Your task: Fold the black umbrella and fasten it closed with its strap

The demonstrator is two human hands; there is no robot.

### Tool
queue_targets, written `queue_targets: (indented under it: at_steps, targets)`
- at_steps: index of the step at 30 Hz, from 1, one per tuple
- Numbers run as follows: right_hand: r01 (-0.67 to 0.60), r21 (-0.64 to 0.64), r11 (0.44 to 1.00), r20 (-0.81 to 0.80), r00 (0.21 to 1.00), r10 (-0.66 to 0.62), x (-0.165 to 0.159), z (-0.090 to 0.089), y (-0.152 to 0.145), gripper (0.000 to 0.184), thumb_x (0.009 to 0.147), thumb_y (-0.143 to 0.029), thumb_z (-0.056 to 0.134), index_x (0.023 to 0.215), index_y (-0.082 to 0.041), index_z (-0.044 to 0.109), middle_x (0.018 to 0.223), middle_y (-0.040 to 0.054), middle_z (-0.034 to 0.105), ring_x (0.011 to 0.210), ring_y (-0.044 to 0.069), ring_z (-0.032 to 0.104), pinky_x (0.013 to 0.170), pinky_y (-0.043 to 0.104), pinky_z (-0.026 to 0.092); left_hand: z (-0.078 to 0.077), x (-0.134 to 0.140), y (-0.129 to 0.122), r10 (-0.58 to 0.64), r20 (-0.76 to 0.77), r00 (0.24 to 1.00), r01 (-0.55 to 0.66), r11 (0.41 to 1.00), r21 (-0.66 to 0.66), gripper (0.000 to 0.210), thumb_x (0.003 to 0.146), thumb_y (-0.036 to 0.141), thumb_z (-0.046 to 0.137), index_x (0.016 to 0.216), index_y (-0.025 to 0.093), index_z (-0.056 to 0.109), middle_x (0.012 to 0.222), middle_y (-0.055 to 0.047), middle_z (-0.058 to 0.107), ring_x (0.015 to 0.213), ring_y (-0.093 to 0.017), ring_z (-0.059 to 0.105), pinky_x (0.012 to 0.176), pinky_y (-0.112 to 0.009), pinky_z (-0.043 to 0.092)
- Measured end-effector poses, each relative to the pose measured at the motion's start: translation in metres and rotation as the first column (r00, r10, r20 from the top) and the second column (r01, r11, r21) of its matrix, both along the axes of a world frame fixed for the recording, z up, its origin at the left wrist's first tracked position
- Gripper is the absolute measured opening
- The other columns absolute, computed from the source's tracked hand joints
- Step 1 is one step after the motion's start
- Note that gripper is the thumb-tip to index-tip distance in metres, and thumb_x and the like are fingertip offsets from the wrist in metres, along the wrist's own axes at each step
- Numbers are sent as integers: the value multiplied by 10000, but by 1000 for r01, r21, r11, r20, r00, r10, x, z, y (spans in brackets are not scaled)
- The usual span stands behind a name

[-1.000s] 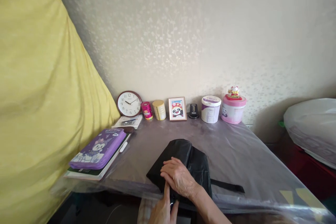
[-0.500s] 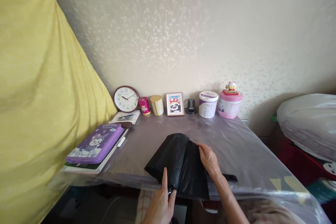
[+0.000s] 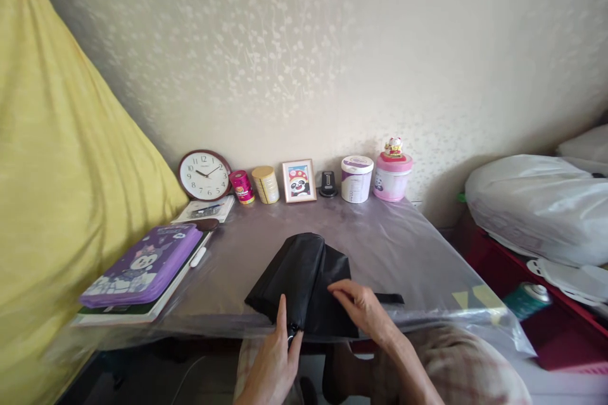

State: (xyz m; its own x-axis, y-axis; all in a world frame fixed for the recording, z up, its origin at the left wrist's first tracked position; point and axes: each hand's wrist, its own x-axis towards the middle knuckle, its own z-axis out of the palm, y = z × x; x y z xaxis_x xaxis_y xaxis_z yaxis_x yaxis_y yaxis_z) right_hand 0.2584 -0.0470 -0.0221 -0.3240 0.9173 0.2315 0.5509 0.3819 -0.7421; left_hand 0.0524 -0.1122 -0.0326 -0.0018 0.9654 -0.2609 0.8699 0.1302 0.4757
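Observation:
A black folding umbrella (image 3: pixel 297 275), collapsed with its canopy folds loose, lies over the front edge of the table. My left hand (image 3: pixel 275 357) is closed around its handle end, index finger stretched along the fabric. Most of the handle is hidden in that hand. On the right side of the canopy, my right hand (image 3: pixel 358 307) has thumb and fingers pinched together at a fold of the fabric. A black strap (image 3: pixel 389 298) sticks out flat on the table beyond my right wrist.
Along the wall stand a clock (image 3: pixel 204 175), several tins and tubs, a framed panda picture (image 3: pixel 299 181) and a lucky cat figure (image 3: pixel 394 148). A purple case (image 3: pixel 142 264) lies on books at left. The table (image 3: pixel 380 237) has a plastic cover.
My right hand has moved from the canopy's outer right edge inward and lower over the fabric. My left hand keeps its hold on the handle. The view has shifted right.

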Motion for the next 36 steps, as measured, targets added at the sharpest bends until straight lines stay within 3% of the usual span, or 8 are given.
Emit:
queue_targets:
  at_steps: [3, 6, 14, 22, 27, 30, 36]
  targets:
    - [343, 8, 939, 75, 937, -342, 14, -10, 11, 287, 855, -292, 389, 987, -195, 625, 983, 70, 675, 897, 209, 628, 807, 312, 453, -2, 0, -1, -22, -34, 999, 24, 998, 66, 619, 930, 298, 262, 1418, 99, -63, 930, -88, 684, 802, -156, 651, 647, -207, 400]
    - [465, -69, 883, 188, 875, -446, 19, -21, 20, 300, 851, -292, 391, 1042, -172, 588, 916, 79, 687, 832, 217, 642, 774, 314, 446, -2, 2, -1, -14, -87, 996, 19, 998, 57, 628, 923, 287, 282, 1419, 87, -47, 885, -82, 691, 765, -167, 651, 612, -209, 385]
    - [505, -249, 826, 172, 863, -475, 10, -23, 32, 376, 841, -392, 424, 1094, -149, 559, 771, 58, 689, 722, 196, 652, 673, 274, 447, -9, 1, 1, -45, -86, 995, 53, 995, 89, 647, 922, 307, 282, 1415, 82, -72, 788, -38, 691, 705, -146, 642, 630, -187, 374]
    - [449, -395, 802, -9, 871, -492, 10, -25, 47, 375, 829, -432, 401, 997, -167, 606, 889, 80, 676, 633, 177, 633, 473, 237, 435, -15, -2, 0, -47, -39, 998, 51, 993, 109, 642, 925, 322, 263, 1415, 94, -83, 826, -49, 693, 742, -152, 646, 642, -187, 385]
    - [504, -259, 824, 16, 855, -518, 4, -30, 54, 314, 809, -404, 433, 823, -165, 636, 781, 78, 674, 725, 201, 628, 585, 255, 434, -17, -4, -1, -45, -26, 999, 48, 992, 118, 648, 922, 347, 270, 1419, 114, -74, 879, -57, 695, 782, -161, 648, 638, -195, 390]
    - [512, -221, 830, 14, 853, -522, 1, -34, 56, 285, 780, -387, 462, 762, -160, 633, 655, 53, 639, 663, 200, 604, 584, 268, 412, -17, -3, 0, -47, -39, 998, 51, 991, 121, 638, 922, 333, 255, 1419, 108, -74, 974, -79, 687, 843, -165, 645, 682, -197, 401]
    - [419, -269, 867, -270, 831, -486, -6, -32, 58, 365, 733, -478, 488, 799, -156, 646, 530, 4, 571, 547, 177, 548, 485, 252, 379, -15, -3, 0, -37, -18, 999, 39, 995, 92, 645, 924, 338, 263, 1419, 101, -76, 1042, -94, 670, 891, -156, 639, 699, -180, 400]
